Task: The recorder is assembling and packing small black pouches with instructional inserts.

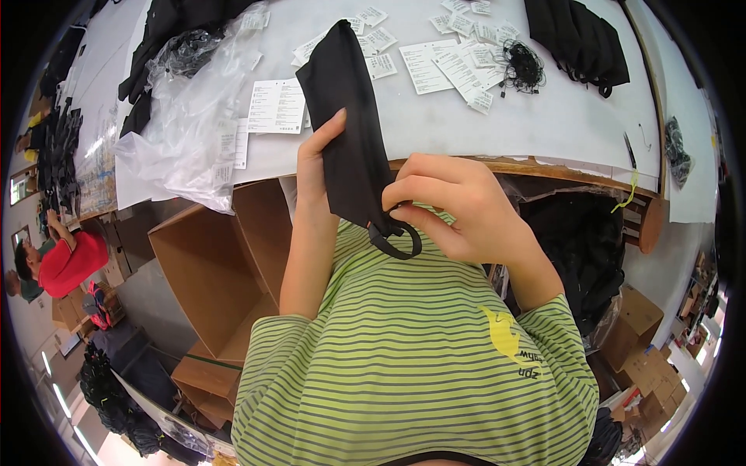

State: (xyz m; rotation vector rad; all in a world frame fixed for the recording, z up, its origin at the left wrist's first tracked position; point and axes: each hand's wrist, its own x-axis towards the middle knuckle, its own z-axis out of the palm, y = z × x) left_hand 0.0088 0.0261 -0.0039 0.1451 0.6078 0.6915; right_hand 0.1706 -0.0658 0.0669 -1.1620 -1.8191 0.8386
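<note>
Plainly, the long black pouch (351, 159) has a loop (398, 255).

Fabric pouch (346, 128): plain black; loop (416, 242) at its near end: black. Shirt (404, 342): lime green, thin dark stripes, yellow figure (503, 332) on its right. Table (435, 130): whitish, brown edge. Paper cards (277, 107): white, dark print. Cord bundle (523, 66), far right: black. Carton (203, 260), left: brown. Co-worker's top (74, 266), left: red.

two hands (317, 159) (451, 203) hold one black pouch (347, 132) with one strap loop (398, 255).
</note>
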